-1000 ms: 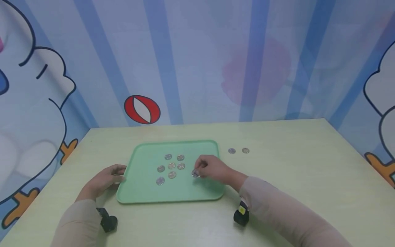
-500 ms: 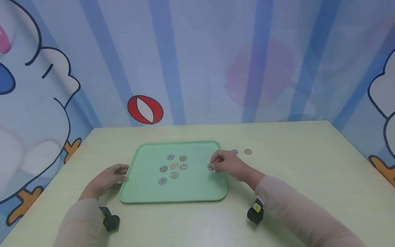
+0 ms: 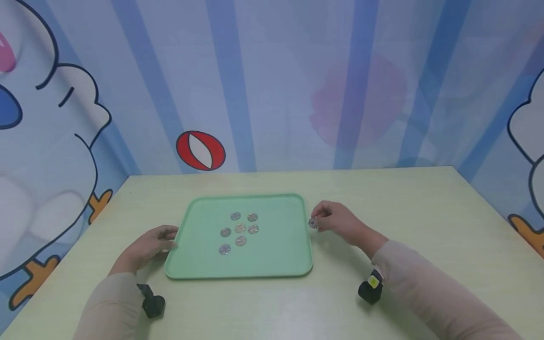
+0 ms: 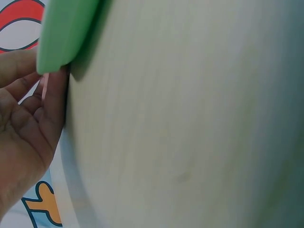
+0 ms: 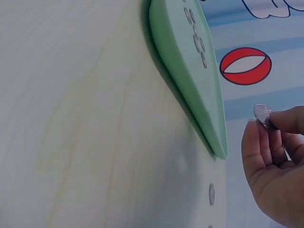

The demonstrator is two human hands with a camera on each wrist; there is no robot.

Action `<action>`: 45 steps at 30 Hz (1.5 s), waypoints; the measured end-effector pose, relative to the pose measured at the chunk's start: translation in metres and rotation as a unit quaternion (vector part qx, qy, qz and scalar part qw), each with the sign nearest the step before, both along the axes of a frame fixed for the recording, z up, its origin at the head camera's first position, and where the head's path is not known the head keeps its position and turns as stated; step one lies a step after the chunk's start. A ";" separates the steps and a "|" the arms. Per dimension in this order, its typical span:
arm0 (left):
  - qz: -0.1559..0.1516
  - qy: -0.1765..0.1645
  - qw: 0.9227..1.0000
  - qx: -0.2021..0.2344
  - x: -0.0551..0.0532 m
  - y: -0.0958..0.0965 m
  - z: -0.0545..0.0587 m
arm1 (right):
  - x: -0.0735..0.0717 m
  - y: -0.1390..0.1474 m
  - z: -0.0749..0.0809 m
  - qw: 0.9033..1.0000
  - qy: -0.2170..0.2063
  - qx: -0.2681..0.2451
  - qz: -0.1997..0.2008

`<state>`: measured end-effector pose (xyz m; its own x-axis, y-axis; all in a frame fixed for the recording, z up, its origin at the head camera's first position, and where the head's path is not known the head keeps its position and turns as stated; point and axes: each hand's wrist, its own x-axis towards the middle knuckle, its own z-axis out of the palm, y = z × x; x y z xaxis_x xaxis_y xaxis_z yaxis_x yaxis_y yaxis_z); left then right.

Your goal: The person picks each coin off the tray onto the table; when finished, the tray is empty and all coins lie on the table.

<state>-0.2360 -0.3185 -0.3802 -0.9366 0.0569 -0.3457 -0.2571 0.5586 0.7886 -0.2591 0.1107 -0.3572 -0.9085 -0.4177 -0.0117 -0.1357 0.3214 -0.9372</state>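
In the head view, a green tray (image 3: 272, 259) lies on the table, with several silver coins (image 3: 240, 228) spread around its middle. My left hand (image 3: 146, 245) holds the tray's left rim; the left wrist view shows the thumb and fingers (image 4: 56, 97) at that rim. Just beyond the tray's right edge, my right hand (image 3: 340, 221) pinches one coin (image 3: 313, 223) between thumb and fingertips, above the table. The right wrist view shows this held coin (image 5: 262, 115) tilted. Two more coins lie on the table, one coin (image 5: 212, 194) seen fully there; in the head view my right hand hides them.
The pale yellow table (image 3: 255, 307) reaches back to a blue striped backdrop (image 3: 289, 85) printed with cartoon figures and a red ball (image 3: 200, 150). A black camera (image 3: 154, 306) sits on the left wrist and another black camera (image 3: 370, 292) on the right.
My right hand has carried the pinched coin rightward from over the tray to past its right edge, now covering the two table coins. The left hand stays at the rim.
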 end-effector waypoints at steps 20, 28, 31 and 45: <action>-0.003 0.001 1.000 0.006 0.001 -0.002 0.000 | -0.004 0.058 0.003 0.999 0.009 -0.008 -0.051; -0.003 0.002 1.000 0.003 0.000 -0.002 -0.001 | -0.006 0.080 0.003 0.997 0.010 -0.007 -0.077; -0.001 0.002 1.000 -0.001 -0.001 -0.002 -0.001 | -0.009 0.087 0.002 0.997 0.016 -0.009 -0.079; -0.004 0.003 1.000 -0.005 0.001 -0.001 0.001 | -0.026 0.103 -0.011 0.994 0.006 0.021 -0.109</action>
